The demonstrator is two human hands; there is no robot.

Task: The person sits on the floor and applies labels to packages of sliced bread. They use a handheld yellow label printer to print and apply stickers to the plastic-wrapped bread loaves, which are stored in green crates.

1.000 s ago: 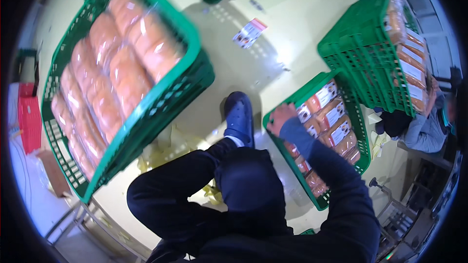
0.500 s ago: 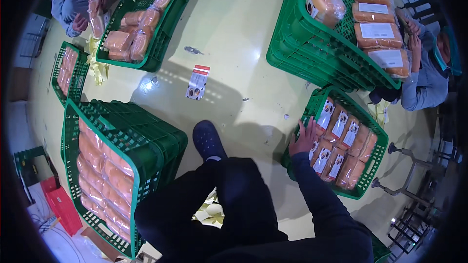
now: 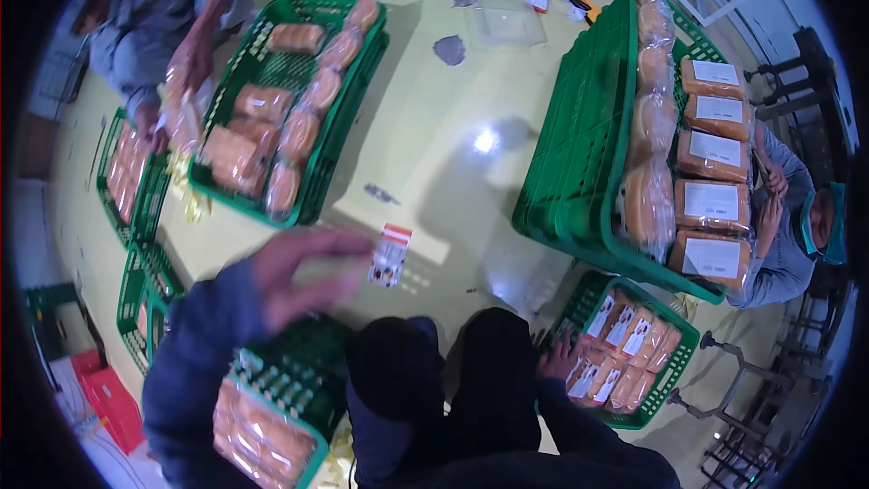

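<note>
So I'm watching through the head view, and the left hand [image 3: 310, 273] is the one to get right: it's blurry, thumb and fingers parted, nothing visible between them, fingertips right by the red-and-white printed card [image 3: 389, 256]. Can't tell if they touch. The card lies on the floor [image 3: 407, 136], out past the near corner of the half-filled green crate [image 3: 339, 145]. Could be a small pile, I can't say. My take: flat card on smooth floor is a pain to pinch, so I'd come in low, thumb at one edge, and slide it up against the fingers instead of squeezing from above, or it might bend. The right hand [image 3: 561, 358] is at the left edge of the low green crate [image 3: 677, 364], fingers spread beside the wrapped bread packs [image 3: 622, 389]; can't tell if it's gripping the rim. I'd go light there, since soft bread would likely dent. Packs toward that left edge show labels [image 3: 636, 337]; along the right edge I see none.
</note>
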